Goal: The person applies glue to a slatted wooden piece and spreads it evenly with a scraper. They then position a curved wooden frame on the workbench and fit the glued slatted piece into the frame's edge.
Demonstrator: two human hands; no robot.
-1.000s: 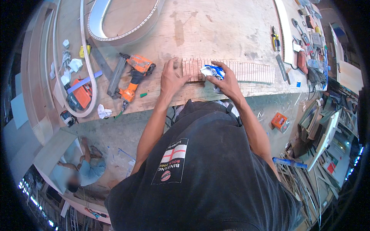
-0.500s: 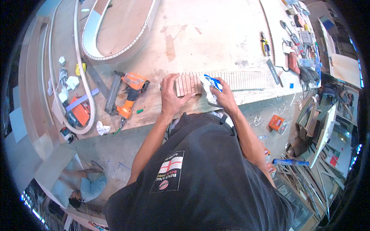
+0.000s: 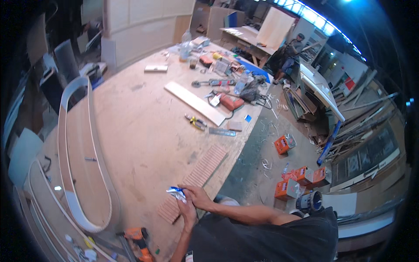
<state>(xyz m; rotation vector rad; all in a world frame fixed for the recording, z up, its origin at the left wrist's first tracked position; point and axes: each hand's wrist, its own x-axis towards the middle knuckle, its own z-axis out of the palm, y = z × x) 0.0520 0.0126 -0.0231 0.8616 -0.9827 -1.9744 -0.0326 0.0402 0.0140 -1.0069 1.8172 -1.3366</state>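
Both hands meet around a crumpled blue and silver foil packet [image 3: 176,192]. My left hand [image 3: 188,212] is closed on its near side, fingers pointing up. My right hand [image 3: 198,198] pinches it from the right, with some fingers hidden behind the packet and the other hand. Beneath them a flat wooden strip [image 3: 206,165] with many crosswise slits lies aslant near the table's edge, partly covered by the hands.
An orange nail gun [image 3: 139,239] lies to the left, near a long oval wooden frame [image 3: 114,205]. Pliers [image 3: 196,122], a metal blade [image 3: 222,132], a pale board [image 3: 194,103] and a red power tool [image 3: 230,102] lie farther off. Orange cans [image 3: 284,143] stand on the floor. Another person [image 3: 291,54] sits far back.
My view has swung right and upward. My left hand has left the slitted strip and joined my right hand at the foil packet.
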